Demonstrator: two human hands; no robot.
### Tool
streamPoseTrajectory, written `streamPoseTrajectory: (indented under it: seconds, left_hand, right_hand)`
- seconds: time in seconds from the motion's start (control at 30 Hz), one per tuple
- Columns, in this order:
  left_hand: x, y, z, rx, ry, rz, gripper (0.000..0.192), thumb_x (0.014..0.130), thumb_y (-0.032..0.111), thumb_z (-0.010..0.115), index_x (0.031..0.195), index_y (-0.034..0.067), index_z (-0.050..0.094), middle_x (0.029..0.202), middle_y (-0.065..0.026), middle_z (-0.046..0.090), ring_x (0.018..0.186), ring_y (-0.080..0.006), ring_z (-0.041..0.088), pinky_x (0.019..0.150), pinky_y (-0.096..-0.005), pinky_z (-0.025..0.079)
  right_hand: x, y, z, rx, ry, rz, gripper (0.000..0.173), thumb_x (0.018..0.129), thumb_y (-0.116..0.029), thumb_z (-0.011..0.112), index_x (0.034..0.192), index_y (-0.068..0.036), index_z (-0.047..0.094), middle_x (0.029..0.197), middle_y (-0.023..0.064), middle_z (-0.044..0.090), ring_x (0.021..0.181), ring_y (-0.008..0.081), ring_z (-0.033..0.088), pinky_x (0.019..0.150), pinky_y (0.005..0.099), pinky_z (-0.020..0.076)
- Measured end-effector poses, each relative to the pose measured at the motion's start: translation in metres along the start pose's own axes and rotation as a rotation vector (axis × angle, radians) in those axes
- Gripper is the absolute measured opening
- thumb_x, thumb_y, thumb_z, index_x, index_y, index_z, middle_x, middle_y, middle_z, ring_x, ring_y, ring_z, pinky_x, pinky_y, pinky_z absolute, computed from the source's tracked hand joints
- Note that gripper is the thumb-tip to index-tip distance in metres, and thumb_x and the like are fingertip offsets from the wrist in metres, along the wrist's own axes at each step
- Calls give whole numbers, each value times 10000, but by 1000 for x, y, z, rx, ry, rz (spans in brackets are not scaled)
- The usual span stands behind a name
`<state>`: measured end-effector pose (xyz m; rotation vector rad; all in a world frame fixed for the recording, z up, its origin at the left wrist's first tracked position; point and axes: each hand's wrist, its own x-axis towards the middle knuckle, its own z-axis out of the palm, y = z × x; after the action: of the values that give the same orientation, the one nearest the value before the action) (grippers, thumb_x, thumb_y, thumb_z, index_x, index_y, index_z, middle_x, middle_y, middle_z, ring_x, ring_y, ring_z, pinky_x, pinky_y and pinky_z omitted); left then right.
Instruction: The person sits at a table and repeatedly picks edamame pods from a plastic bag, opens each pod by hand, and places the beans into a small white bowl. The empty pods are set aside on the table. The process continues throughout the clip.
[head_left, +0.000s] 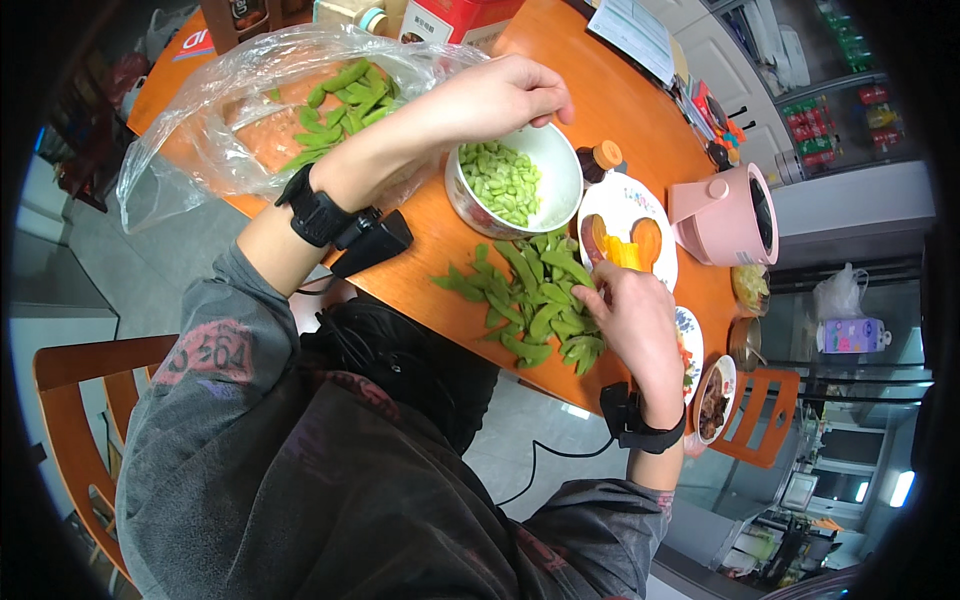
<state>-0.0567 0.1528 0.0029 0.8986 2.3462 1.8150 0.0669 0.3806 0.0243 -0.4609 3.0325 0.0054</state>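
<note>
My left hand (517, 97) hangs over the far rim of a white bowl (564, 176), its fingers bent downward. The fingertips are partly hidden, so whether something is between them cannot be seen. Shelled green beans (506, 180) fill one side of the bowl. At the right edge of a heap of green bean pods (532, 292), my right hand (634, 311) touches the pods with thumb and fingers. Whether it grips one is unclear. More green pods (349, 101) lie in an open clear plastic bag (202, 112) behind my left forearm.
Beyond my right hand, a floral plate (664, 214) holds orange and yellow pieces. A bottle with an orange cap (600, 159) and a pink appliance (724, 214) stand nearby. Food plates (699, 334) line the wooden table's (420, 262) right side. A cable (532, 457) hangs from my right wrist.
</note>
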Motion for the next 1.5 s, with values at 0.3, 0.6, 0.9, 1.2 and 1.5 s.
streamPoseTrajectory:
  seconds: [0.3,0.6,0.9,1.2,1.5]
  left_hand:
    - [-38,17,89,446,-243,551,136,703,60,584,819,-3,617,785,-123,587,792,-261,582,717,-345,486]
    - [-28,-1,109,665,-397,644,127,711,64,572,810,-2,617,800,-118,624,781,-265,636,674,-370,508]
    - [-28,19,78,532,-284,355,162,805,137,505,880,35,606,823,-165,618,743,-331,630,647,-405,505]
    - [-63,17,-52,716,188,232,146,763,90,594,818,-41,625,761,-183,625,768,-328,627,700,-397,496]
    - [-68,-54,-101,1309,188,-272,167,774,80,564,785,-69,639,787,-239,625,756,-371,632,646,-432,512]
  right_hand:
    - [-9,-2,-21,145,70,122,228,736,-185,711,830,-10,600,649,140,587,588,303,575,558,373,442]
    - [-23,-4,-20,259,134,192,188,775,-162,684,847,-5,610,588,125,554,506,251,520,516,348,415]
    - [-18,-10,-22,345,185,159,175,798,-151,664,831,9,604,580,112,538,491,203,487,514,314,406]
    - [-18,-10,-21,414,280,88,182,864,-135,613,821,37,574,620,49,552,558,79,483,503,235,383]
    - [-9,-27,-20,519,388,-44,163,830,-85,632,764,47,561,622,75,537,550,127,478,529,251,393]
